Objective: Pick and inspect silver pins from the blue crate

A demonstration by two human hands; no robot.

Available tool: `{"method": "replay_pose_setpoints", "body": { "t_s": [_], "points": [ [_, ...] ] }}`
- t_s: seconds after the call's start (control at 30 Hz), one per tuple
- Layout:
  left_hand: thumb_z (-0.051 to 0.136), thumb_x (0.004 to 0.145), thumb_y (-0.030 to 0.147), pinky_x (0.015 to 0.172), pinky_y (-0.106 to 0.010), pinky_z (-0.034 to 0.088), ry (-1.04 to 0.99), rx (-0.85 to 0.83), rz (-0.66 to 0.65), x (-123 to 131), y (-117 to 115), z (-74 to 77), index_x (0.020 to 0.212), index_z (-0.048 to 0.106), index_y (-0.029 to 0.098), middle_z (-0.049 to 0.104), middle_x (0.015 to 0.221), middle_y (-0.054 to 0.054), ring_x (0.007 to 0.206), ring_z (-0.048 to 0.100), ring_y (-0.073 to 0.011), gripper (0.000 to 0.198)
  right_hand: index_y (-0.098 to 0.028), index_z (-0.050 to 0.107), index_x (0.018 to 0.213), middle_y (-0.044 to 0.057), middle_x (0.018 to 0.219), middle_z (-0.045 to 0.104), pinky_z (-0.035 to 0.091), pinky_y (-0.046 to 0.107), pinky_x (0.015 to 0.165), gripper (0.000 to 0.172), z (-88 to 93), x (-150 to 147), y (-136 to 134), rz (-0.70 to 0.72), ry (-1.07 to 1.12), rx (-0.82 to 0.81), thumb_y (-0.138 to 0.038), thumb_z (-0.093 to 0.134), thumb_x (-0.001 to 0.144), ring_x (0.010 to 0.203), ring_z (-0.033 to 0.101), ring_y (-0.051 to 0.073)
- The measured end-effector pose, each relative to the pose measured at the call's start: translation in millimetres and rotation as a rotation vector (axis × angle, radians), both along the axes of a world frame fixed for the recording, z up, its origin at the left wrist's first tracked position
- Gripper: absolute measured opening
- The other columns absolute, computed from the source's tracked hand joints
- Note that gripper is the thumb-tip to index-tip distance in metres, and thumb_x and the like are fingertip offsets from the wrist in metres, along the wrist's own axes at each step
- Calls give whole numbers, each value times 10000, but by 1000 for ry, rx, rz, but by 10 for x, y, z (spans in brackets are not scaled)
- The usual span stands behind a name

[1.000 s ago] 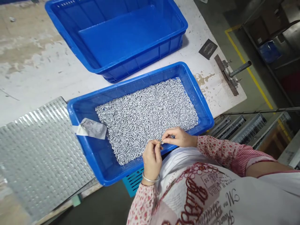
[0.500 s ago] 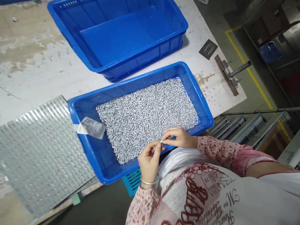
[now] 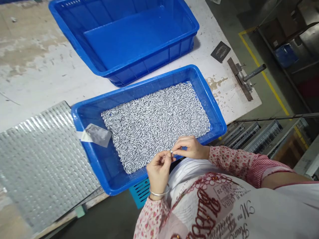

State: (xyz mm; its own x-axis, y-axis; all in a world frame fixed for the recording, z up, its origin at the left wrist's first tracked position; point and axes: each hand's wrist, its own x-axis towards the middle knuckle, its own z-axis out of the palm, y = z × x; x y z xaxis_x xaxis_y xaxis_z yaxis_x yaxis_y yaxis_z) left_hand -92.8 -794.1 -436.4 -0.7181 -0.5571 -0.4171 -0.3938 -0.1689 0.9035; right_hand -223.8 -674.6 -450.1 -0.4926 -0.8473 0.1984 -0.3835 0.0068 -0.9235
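A blue plastic crate [image 3: 214,109] in front of me holds a thick layer of several small silvery metal pieces [image 3: 157,119]. My left hand [image 3: 158,169] and my right hand [image 3: 190,148] meet over the crate's near rim, fingertips pinched together on one small silvery piece [image 3: 171,151] held between them. A bangle circles my left wrist. A grey paper tag [image 3: 96,135] hangs on the crate's left wall.
A second blue crate [image 3: 174,49] with nothing in it stands behind the first on the worn white table [image 3: 37,73]. A ribbed metal sheet [image 3: 42,159] lies at the left. A dark card [image 3: 220,52] and a metal lever fixture [image 3: 245,78] sit at the table's right edge.
My left hand has dropped slightly lower and to the left. Both hands stay pinched together at the crate's near rim.
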Motion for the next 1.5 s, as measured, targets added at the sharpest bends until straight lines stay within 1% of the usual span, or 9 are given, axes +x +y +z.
{"method": "replay_pose_setpoints", "body": {
  "t_s": [0.1,0.23,0.4,0.57,0.77,1.0,1.23,1.5],
  "points": [
    [661,792,364,602,-228,545,-1,23,10,0,-1,16,812,668,152,668,627,-11,582,647,-135,213,-161,695,831,38,763,694,493,248,679,98,34,20,-8,-16,-38,9,-235,649,875,712,624,130],
    [665,788,383,606,-237,551,-11,54,47,5,13,4,803,676,148,679,671,-23,585,643,-132,236,-158,694,816,36,757,700,496,238,668,112,88,28,-25,-50,-103,25,-245,651,873,698,630,125],
    [703,760,391,617,-241,556,-6,99,98,-9,42,-29,842,688,146,686,678,-23,591,646,-134,259,-157,693,816,39,762,699,499,239,669,113,70,34,-18,-73,-94,22,-244,650,873,703,630,127],
    [711,750,390,615,-241,556,-4,74,94,-22,56,-25,815,686,144,681,651,-21,585,647,-136,256,-164,685,820,40,753,699,501,258,682,125,16,41,5,-60,6,9,-253,631,890,706,621,133],
    [703,744,392,601,-266,562,-32,53,86,-45,47,15,798,680,145,677,638,-21,564,644,-148,254,-165,673,826,43,757,698,502,263,696,123,-15,40,12,-42,81,8,-245,618,902,716,628,136],
    [669,753,390,596,-281,562,-49,13,43,-82,13,88,771,664,154,676,630,-27,558,641,-155,236,-163,674,803,41,741,699,499,253,669,144,25,40,4,-61,32,12,-262,625,897,692,632,135],
    [691,749,395,619,-274,561,-26,61,63,-72,21,51,808,673,149,680,645,-25,582,648,-152,254,-158,681,805,44,733,697,490,248,661,142,27,38,-7,-88,33,5,-256,628,894,679,621,132],
    [670,763,377,604,-270,557,-38,15,35,-89,10,65,791,663,146,671,630,-26,572,641,-151,233,-162,683,789,41,727,701,495,247,654,147,26,55,-16,-90,22,25,-257,631,889,670,626,130]
  ]
}}
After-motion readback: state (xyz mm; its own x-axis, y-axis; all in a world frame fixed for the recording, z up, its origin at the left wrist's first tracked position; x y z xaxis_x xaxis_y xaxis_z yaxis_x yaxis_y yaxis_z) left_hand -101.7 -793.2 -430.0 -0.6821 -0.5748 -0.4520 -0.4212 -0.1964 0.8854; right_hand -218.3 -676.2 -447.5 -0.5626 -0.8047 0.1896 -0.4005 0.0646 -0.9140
